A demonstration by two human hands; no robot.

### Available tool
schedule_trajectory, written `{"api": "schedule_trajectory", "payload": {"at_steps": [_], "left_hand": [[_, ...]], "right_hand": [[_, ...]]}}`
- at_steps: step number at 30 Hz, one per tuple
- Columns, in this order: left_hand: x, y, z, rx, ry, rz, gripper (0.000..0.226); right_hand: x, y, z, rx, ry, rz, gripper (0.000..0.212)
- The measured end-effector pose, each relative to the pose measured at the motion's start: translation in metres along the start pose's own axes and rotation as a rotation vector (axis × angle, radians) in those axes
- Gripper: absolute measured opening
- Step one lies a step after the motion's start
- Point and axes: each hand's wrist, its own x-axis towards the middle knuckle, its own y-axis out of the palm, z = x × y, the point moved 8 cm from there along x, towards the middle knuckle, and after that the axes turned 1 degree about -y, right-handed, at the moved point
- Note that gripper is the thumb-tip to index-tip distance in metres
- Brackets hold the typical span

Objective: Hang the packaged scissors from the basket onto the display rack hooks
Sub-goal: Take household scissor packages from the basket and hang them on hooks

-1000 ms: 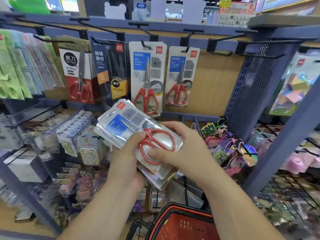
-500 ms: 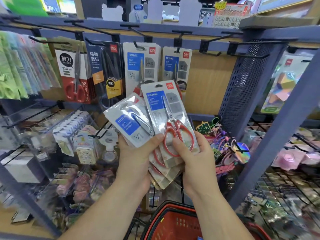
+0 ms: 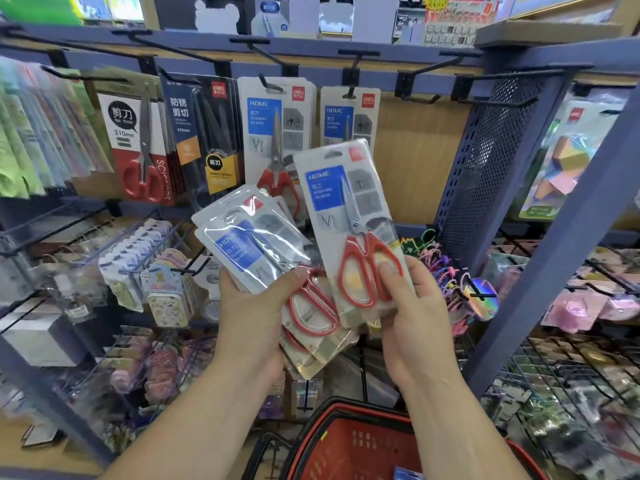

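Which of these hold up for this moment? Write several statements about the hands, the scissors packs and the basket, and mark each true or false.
1. The right hand holds a single pack upright. True.
2. The left hand is empty. False: it grips a stack of packs.
3. The single pack hangs on a rack hook. False: it is in the right hand, held in front of the hung packs.
4. A red basket sits below the hands. True.
5. The scissors in the single pack have blue handles. False: the handles are red.
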Motion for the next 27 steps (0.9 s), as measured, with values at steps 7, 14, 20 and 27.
{"api": "schedule_trajectory", "payload": {"at_steps": [7,14,20,27], "left_hand": [[0.008,-0.011,-0.015,0.027,0.066,-0.016,0.071],[0.011,-0.016,-0.027,0.039,0.085,-0.021,0.081],[0.016,-0.022,-0.032,0.074,0.121,-0.03,0.071],[0.02,-0.025,-0.035,0.068,0.133,0.009,0.078]], "right_hand": [[0.033,0.014,0.033,-0.058,-0.202,0.022,0.007],[0.058,0.024,0.028,-0.124,-0.289,-0.122,0.003],[0.09,0.028,0.002,-0.271,-0.125,-0.189,0.051],[0.146,0.022,-0.007,-0.51,-0.026,-0.241,0.037]]}}
